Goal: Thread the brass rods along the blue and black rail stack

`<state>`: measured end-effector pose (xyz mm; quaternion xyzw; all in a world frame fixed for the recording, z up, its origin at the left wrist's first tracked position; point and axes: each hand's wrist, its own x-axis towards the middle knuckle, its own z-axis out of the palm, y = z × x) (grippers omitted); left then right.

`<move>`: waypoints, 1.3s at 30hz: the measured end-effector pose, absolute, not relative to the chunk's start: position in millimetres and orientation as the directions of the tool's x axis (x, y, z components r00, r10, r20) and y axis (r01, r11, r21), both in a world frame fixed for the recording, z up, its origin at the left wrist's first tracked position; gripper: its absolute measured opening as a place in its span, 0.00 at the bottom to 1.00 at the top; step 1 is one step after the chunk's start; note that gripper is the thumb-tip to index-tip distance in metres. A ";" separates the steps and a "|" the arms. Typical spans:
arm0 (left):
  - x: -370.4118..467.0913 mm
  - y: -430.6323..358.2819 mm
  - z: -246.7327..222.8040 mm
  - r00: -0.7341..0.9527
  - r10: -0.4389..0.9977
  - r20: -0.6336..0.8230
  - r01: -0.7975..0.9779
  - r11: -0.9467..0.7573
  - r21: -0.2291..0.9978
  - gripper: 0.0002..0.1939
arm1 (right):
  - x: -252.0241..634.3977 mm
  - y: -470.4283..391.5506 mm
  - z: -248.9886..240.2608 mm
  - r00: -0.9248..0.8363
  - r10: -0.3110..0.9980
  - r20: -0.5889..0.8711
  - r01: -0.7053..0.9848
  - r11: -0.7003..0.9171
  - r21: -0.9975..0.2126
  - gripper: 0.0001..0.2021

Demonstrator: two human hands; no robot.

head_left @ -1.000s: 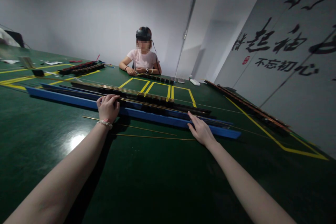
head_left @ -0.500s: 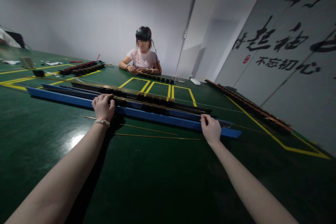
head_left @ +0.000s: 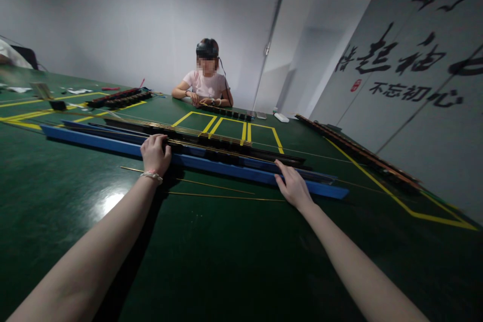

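A long blue channel (head_left: 92, 141) lies crosswise before me, with dark strips and thin brass-coloured rods (head_left: 222, 150) along it. Over its left-middle part, my left hand (head_left: 155, 155) is closed, fingers curled down at the dark strips; what it grips is hidden. Farther right, my right hand (head_left: 295, 187) has its thumb and fingers apart and rests at the channel's near edge, holding nothing visible. Loose thin rods (head_left: 226, 196) lie on the green table just in front of the channel.
Across the table (head_left: 234, 256) sits a person (head_left: 207, 80) wearing a headset, hands at a row of dark blocks (head_left: 230, 113). A long dark strip assembly (head_left: 354, 148) lies at the right. More dark strips (head_left: 121, 98) and a small upright block (head_left: 43, 91) stand at the left.
My right hand has slid left along the channel, and its pinched fingers have spread apart. My left hand has shifted slightly right, still curled.
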<state>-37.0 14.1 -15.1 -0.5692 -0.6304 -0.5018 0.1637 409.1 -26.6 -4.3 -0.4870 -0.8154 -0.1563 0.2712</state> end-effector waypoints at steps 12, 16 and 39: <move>6.0 5.1 -3.7 0.249 0.554 0.795 0.851 -0.517 0.094 0.23 | 406.9 -26.8 -2.3 -0.440 0.726 0.528 0.875 0.479 0.070 0.29; 19.3 5.6 -1.9 0.356 0.550 0.755 0.808 -0.587 0.047 0.20 | 405.6 -28.6 -1.0 -0.438 0.716 0.544 0.873 0.484 0.066 0.29; 9.8 4.7 2.2 0.267 0.533 0.803 0.886 -0.464 0.014 0.13 | 404.3 -29.9 -0.9 -0.422 0.698 0.579 0.880 0.469 0.077 0.26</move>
